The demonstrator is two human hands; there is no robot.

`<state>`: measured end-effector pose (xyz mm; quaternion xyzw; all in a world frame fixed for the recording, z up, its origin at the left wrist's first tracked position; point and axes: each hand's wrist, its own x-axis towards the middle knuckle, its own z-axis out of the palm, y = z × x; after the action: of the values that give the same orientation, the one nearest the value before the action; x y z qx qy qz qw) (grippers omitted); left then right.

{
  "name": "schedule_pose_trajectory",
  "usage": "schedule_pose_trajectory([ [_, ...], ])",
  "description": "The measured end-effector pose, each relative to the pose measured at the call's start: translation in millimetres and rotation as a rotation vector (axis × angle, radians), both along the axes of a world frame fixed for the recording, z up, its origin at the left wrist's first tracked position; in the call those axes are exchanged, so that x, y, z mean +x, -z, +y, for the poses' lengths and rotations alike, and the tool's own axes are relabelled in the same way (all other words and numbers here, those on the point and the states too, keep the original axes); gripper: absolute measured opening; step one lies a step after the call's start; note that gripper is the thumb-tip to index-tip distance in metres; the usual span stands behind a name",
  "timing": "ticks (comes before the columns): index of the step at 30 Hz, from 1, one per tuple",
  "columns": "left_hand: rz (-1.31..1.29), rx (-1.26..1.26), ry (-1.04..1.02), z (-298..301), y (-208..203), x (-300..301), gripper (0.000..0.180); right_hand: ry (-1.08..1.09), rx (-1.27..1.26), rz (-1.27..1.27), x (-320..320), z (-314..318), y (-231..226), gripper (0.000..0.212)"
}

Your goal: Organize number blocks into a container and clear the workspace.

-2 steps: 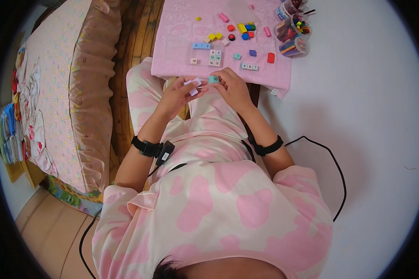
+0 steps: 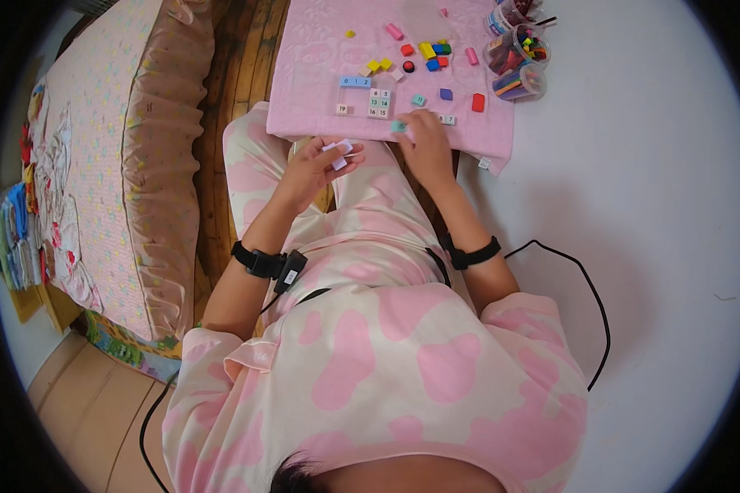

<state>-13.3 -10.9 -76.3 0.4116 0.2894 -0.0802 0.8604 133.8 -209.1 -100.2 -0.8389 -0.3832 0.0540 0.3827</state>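
Note:
My left hand (image 2: 311, 167) is closed round several small white paper pieces (image 2: 338, 154), held over my lap near the table's front edge. Between the thumb and fingers of my right hand (image 2: 426, 148) is a teal number block (image 2: 399, 126), just above the front of the pink cloth. My right fingers partly cover a row of white number blocks (image 2: 450, 120). Just beyond them lies a single teal block (image 2: 419, 100). To the left, a frame of number blocks has a blue row (image 2: 355, 81) on top, a column (image 2: 379, 103) at right and one white block (image 2: 342, 108) at lower left.
Farther back on the pink cloth (image 2: 312, 49) lie loose yellow, red, blue and pink blocks (image 2: 428, 51). Clear tubs of pens and crayons (image 2: 520, 82) stand at the far right. A bed (image 2: 115, 148) is on the left. Black cables (image 2: 588, 279) run from my wrist bands.
My right hand has moved right and slightly forward with the teal block, and now covers part of the white block row. My left hand has barely moved.

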Motion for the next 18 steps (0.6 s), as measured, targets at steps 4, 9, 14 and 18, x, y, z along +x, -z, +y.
schedule_pose_trajectory([
  [4,-0.001,0.004,0.008,1.3,2.5,2.2,0.021,0.170,-0.034,-0.143,35.8,-27.0,37.1,0.031],
  [9,0.001,-0.003,0.010,1.0,0.3,2.7,0.020,0.211,0.023,-0.007,41.6,-35.9,46.6,0.029],
  [14,-0.009,-0.017,-0.008,2.1,4.8,-2.0,0.019,0.127,-0.053,-0.103,28.5,-30.2,44.6,0.030],
  [18,0.001,-0.006,-0.010,1.7,1.1,-0.2,0.018,0.114,-0.116,-0.174,22.2,-38.9,52.1,0.031],
])
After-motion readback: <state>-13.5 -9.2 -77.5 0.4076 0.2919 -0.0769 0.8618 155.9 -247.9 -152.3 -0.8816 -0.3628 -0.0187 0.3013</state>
